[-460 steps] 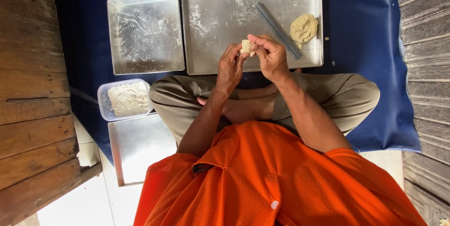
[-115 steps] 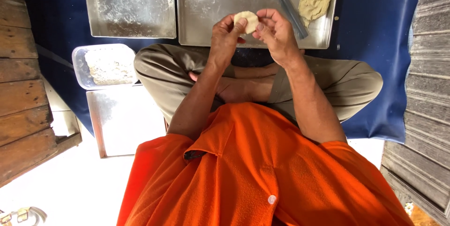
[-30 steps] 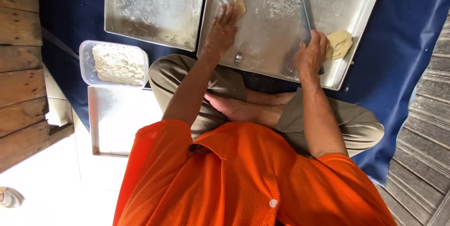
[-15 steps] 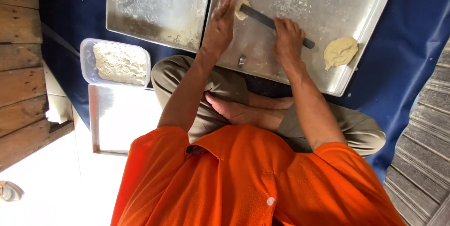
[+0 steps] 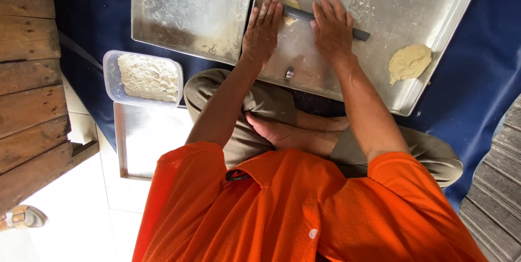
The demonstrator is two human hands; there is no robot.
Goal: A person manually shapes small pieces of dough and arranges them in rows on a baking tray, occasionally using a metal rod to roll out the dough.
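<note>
Both hands have come together onto the rolling pin since half a second ago, when the right one alone pressed on it and the left steadied the dough.

Nearest the camera, a person in an orange shirt (image 5: 304,213) sits cross-legged on a dark blue cloth (image 5: 477,77), arms reaching forward. At the person's left knee lies an upturned tray (image 5: 146,142), with a clear plastic tub (image 5: 111,74) of pale dough resting on its far edge.

Past the knees sits a large floured metal tray (image 5: 401,1), and there the work is going on. The left hand (image 5: 262,29) and right hand (image 5: 332,29) lie flat and open, palms down, fingers stretched away from the body, pressing a slim dark rolling pin (image 5: 358,34) between them. A small piece of dough (image 5: 292,8) peeks out from under the pin just beyond the left fingertips; most of it is hidden, so how thin it has become cannot be told.

Off to the right, near the tray's corner, one flattened round of dough (image 5: 410,62) lies finished and set apart. A second floured tray (image 5: 190,7) sits to the left, bare of dough.

By these signs the job looks early: one round done, one under the pin, and the tub nearly full.
</note>
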